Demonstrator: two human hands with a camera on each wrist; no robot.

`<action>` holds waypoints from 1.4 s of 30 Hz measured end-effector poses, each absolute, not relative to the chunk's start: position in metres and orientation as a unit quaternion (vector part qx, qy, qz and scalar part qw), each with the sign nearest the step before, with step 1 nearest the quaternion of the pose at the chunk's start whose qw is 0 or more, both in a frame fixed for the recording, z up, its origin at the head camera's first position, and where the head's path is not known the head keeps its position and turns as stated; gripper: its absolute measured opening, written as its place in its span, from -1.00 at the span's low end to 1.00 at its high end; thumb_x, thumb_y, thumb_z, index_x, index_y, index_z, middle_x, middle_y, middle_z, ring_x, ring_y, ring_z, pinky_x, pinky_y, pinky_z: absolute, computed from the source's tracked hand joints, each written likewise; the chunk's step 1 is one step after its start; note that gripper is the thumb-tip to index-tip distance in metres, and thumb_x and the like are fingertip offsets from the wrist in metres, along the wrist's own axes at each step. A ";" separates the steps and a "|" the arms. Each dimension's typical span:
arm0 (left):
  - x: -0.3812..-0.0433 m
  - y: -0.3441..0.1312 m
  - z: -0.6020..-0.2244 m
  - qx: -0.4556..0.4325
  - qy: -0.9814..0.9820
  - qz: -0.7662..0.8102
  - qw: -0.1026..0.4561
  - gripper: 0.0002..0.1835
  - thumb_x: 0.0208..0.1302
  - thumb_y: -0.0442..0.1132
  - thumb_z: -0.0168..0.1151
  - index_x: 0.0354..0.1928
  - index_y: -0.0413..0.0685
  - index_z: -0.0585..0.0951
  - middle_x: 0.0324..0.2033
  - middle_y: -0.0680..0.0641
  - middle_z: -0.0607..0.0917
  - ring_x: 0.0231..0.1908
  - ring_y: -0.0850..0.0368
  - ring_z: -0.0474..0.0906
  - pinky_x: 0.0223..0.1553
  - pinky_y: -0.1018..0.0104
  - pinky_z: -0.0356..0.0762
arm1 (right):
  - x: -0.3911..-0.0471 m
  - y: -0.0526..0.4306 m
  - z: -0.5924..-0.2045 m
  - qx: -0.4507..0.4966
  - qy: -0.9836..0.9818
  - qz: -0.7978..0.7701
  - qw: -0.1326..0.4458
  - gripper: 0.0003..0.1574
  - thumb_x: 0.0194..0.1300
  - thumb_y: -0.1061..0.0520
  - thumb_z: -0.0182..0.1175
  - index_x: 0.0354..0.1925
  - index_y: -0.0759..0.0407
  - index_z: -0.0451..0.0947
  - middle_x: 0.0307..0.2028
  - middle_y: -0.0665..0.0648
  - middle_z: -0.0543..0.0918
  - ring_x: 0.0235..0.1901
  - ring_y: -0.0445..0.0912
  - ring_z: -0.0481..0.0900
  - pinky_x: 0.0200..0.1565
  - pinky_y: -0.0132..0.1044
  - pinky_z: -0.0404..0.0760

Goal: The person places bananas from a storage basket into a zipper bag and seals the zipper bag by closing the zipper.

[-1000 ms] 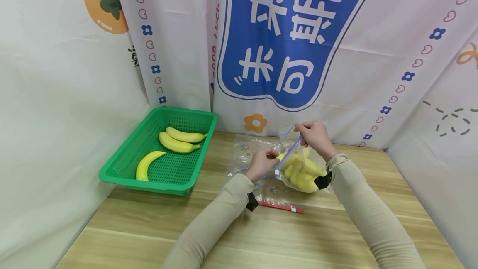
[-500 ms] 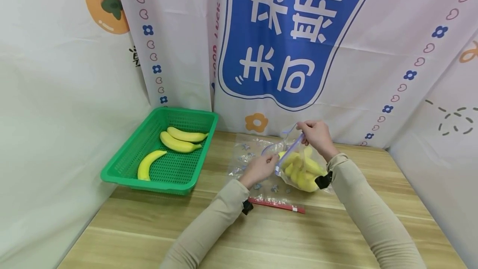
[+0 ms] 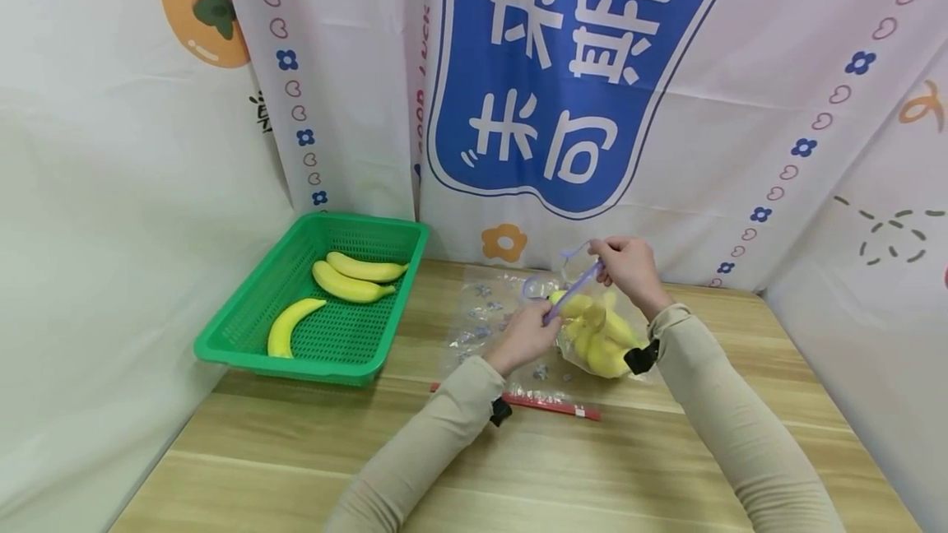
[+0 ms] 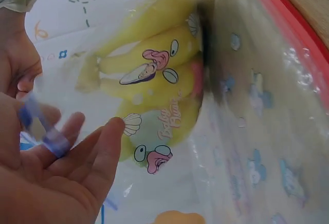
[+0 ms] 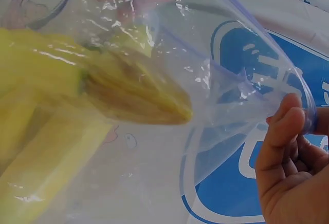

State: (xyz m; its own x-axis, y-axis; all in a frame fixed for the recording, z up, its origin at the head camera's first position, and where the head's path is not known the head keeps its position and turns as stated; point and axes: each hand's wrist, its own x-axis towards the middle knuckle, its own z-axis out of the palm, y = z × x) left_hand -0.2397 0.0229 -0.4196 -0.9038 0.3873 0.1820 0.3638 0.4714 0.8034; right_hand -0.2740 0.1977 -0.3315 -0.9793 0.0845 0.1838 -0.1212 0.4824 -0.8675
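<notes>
Purple zip strip point(image 3: 573, 293) runs slantwise across the mouth of a clear bag point(image 3: 596, 331) at four o'clock on my head feed, with yellow bananas point(image 3: 607, 359) showing inside. I see the person's right hand point(image 3: 628, 270) pinching the strip's upper end and the left hand point(image 3: 527, 336) gripping its lower end. A printed flat bag point(image 3: 470, 311) with a red strip point(image 3: 551, 404) lies on the worktop point(image 3: 259, 451), partly beneath. At eight o'clock I have a green basket point(image 3: 296, 366) holding three loose bananas point(image 3: 351, 282).

On my left wrist feed, the left hand sits at eight o'clock, a blurred piece of purple strip by its thumb. The bagged fruit hangs near twelve; the red strip crosses two o'clock.

My right wrist feed puts the right hand at four o'clock, thumb and finger closed on the purple edge, with a brown stem end point(image 5: 136, 90) mid-frame behind the film.
</notes>
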 end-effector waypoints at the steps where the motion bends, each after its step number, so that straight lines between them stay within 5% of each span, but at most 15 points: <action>1: -0.240 0.024 -0.418 0.224 0.856 0.467 0.007 -0.82 0.26 -0.22 -0.05 -0.36 -0.12 0.52 -0.56 0.00 0.54 -0.77 0.25 0.27 -0.80 0.44 0.27 | -0.274 0.198 -0.331 0.011 -0.854 0.510 0.102 -0.59 0.19 -0.06 0.08 -0.36 0.29 0.60 -0.70 0.15 0.52 -0.73 -0.13 0.47 -0.65 -0.29 0.51; 5: -0.241 0.027 -0.413 0.246 0.847 0.472 0.007 -0.78 0.24 -0.37 -0.10 -0.21 -0.17 0.55 -0.37 -0.05 0.60 -0.74 0.24 0.31 -0.77 0.43 0.32 | -0.275 0.199 -0.332 0.012 -0.854 0.510 0.106 -0.59 0.19 -0.05 0.08 -0.36 0.28 0.60 -0.70 0.14 0.52 -0.74 -0.14 0.46 -0.67 -0.32 0.48; 9: -0.243 0.029 -0.407 0.275 0.849 0.451 -0.003 -0.71 0.21 -0.48 -0.16 -0.11 -0.22 0.52 -0.23 -0.06 0.60 -0.42 0.20 0.53 -0.49 0.49 0.46 | -0.275 0.201 -0.331 0.013 -0.861 0.496 0.110 -0.62 0.19 -0.06 0.08 -0.37 0.24 0.60 -0.70 0.12 0.52 -0.76 -0.17 0.42 -0.72 -0.36 0.42; 13: -0.245 0.030 -0.404 0.295 0.854 0.428 -0.030 -0.63 0.14 -0.56 -0.12 -0.06 -0.18 0.51 -0.18 0.00 0.60 -0.16 0.17 0.51 -0.21 0.48 0.44 | -0.274 0.202 -0.330 0.020 -0.871 0.477 0.120 -0.61 0.17 -0.10 0.08 -0.39 0.19 0.61 -0.66 0.09 0.53 -0.76 -0.18 0.37 -0.74 -0.35 0.37; 17: -0.246 0.029 -0.402 0.323 0.853 0.402 -0.074 -0.56 0.01 -0.62 -0.06 -0.11 -0.09 0.53 -0.17 0.06 0.60 -0.20 0.23 0.52 -0.18 0.48 0.43 | -0.276 0.202 -0.331 0.035 -0.874 0.471 0.115 -0.51 0.17 -0.21 0.06 -0.40 0.19 0.57 -0.55 0.11 0.53 -0.62 -0.13 0.38 -0.62 -0.35 0.40; 23: -0.247 0.027 -0.397 0.353 0.859 0.339 -0.154 -0.53 -0.11 -0.65 0.03 -0.18 -0.01 0.57 -0.22 0.08 0.62 -0.22 0.23 0.52 -0.19 0.50 0.42 | -0.286 0.204 -0.332 0.086 -0.851 0.515 0.051 -0.28 0.31 -0.23 -0.22 -0.10 0.42 0.41 -0.18 0.33 0.45 -0.20 0.04 0.37 -0.28 -0.19 0.40; 29: -0.249 0.025 -0.396 0.373 0.848 0.337 -0.169 -0.48 -0.20 -0.70 0.00 -0.22 -0.04 0.58 -0.27 0.05 0.63 -0.30 0.27 0.53 -0.25 0.55 0.42 | -0.307 0.210 -0.334 0.136 -0.854 0.502 -0.006 -0.43 0.40 -0.04 -0.31 0.13 0.35 0.26 0.13 0.28 0.29 0.14 0.11 0.17 0.09 0.02 0.19; 36: -0.250 0.023 -0.396 0.403 0.840 0.317 -0.176 -0.46 -0.26 -0.72 -0.01 -0.26 -0.01 0.58 -0.28 0.09 0.63 -0.29 0.32 0.51 -0.26 0.60 0.39 | -0.327 0.210 -0.336 0.175 -0.858 0.480 -0.058 -0.51 0.40 0.09 -0.32 0.23 0.20 0.19 0.22 0.16 0.22 0.23 0.03 0.05 0.20 -0.03 -0.01; 42: -0.248 0.022 -0.394 0.411 0.839 0.308 -0.182 -0.46 -0.22 -0.72 -0.02 -0.25 0.00 0.58 -0.28 0.10 0.63 -0.28 0.32 0.50 -0.23 0.60 0.38 | -0.337 0.205 -0.332 0.199 -0.840 0.499 -0.072 -0.52 0.37 0.17 -0.24 0.21 0.29 0.19 0.18 0.25 0.26 0.20 0.05 0.11 0.20 -0.06 0.00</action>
